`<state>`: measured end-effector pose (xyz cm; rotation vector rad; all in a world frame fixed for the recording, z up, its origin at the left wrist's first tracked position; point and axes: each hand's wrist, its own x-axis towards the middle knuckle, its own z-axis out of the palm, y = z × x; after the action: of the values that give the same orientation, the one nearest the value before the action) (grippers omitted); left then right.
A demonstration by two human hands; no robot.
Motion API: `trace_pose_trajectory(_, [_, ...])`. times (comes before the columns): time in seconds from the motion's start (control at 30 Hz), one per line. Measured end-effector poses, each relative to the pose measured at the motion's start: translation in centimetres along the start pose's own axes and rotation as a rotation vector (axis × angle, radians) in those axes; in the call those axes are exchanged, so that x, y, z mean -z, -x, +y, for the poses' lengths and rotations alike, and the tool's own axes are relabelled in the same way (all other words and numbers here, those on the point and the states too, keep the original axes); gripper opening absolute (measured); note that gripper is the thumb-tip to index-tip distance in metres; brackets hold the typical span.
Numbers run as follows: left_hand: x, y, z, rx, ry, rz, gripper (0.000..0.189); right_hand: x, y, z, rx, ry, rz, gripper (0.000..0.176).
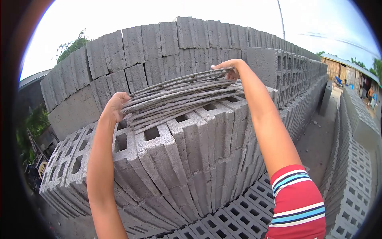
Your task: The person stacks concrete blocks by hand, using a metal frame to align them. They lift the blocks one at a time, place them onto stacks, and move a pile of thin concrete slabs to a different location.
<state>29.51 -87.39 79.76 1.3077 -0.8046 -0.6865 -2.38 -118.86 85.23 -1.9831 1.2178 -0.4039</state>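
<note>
Both arms are up and out. The left hand [115, 106] is wrapped round the near left edge of the stack of thin grey boards [179, 93], fingers curled over the rim, and the right hand [227, 67] is clamped on the far end, thumb on top with the fingertips tucked under and mostly hidden. The stack sits on top of the hollow concrete blocks [191, 135], its sheets fanned and slightly bowed, right end a touch higher. Behind it rises the taller wall of blocks [159, 44].

This looks like the gripping stage, with the load held at both ends but seemingly bearing on the blocks. Whether it's coming up or going down, I can't tell. Any next move calls for an even pull from both hands, keeping the stack level and pinched tight, because those loose sheets look ready to slide apart.
</note>
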Motion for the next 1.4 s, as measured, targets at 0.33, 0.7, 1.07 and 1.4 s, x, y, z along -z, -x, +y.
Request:
trace_pose_trajectory(0.33, [-1.7,1.6,0.2,0.028,-0.243,0.138,0.096,-2.1,1.9,0.5,0.186,-0.315,0.06,0.01])
trace_pose_trajectory(0.7, [-1.3,1.3,0.2,0.053,-0.21,0.062,0.079,-0.8,7.8,-0.7,0.246,0.396,0.171,0.062])
trace_pose_trajectory(1.07, [-0.8,2.9,1.2,-0.35,-0.553,0.291,0.078,2.1,-3.7,-1.0,0.929,1.815,-0.24,0.057])
trace_pose_trajectory(1.4, [-5.8,3.7,1.2,-0.555,-1.226,-0.104,0.077,-1.2,-2.5,-1.2,0.398,0.882,-0.212,0.039])
